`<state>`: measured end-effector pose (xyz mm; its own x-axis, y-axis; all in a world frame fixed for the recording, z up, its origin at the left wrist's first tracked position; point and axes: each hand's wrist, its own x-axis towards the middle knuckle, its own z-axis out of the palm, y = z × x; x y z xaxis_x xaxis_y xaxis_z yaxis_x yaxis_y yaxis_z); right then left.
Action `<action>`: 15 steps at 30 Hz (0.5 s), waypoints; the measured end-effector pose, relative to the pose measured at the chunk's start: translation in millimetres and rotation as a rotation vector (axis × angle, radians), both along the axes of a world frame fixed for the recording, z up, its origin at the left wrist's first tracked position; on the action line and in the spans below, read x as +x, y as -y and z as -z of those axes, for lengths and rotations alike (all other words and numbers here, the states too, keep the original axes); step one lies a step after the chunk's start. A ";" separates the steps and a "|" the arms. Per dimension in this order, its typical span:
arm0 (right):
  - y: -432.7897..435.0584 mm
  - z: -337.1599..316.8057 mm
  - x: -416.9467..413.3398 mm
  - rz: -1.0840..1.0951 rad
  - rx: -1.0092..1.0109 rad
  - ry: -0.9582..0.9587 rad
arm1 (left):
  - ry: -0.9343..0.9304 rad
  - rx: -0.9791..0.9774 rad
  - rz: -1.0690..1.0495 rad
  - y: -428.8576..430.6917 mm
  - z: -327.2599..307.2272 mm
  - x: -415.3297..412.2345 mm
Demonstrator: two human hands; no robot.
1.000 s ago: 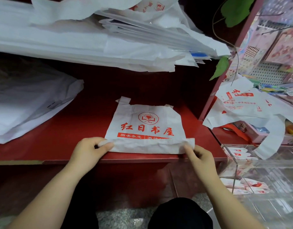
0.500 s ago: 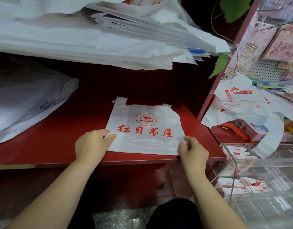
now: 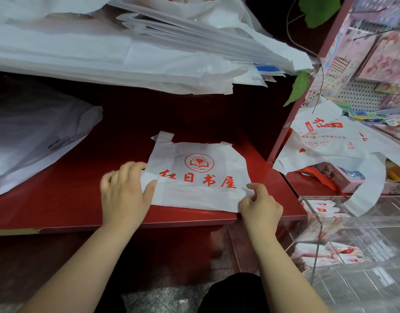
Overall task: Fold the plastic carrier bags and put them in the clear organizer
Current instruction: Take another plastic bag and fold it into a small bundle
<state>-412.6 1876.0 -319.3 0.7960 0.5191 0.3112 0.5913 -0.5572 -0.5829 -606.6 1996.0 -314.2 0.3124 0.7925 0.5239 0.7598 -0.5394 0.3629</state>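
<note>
A white carrier bag with red print lies flat on the red shelf, its bottom edge folded up over itself. My left hand rests on the bag's left side, thumb pressing the fold and fingers spread. My right hand pinches the bag's lower right corner between thumb and fingers. The clear organizer stands at the lower right and holds folded white-and-red bags. More unfolded bags lie heaped to the right of the shelf's side panel.
A thick stack of white bags hangs over the shelf from above. Grey-white plastic lies on the shelf's left. A red upright panel bounds the shelf on the right, with green leaves and a stationery display beyond.
The bag's bottom fold has gone further up, covering the lower line of print. My left hand slid up along the bag's left side; my right hand moved up to the right corner.
</note>
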 end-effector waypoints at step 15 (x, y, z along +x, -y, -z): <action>-10.6 0.0 -17.3 -0.035 -0.043 0.487 | -0.668 -0.365 0.382 13.6 -4.9 10.3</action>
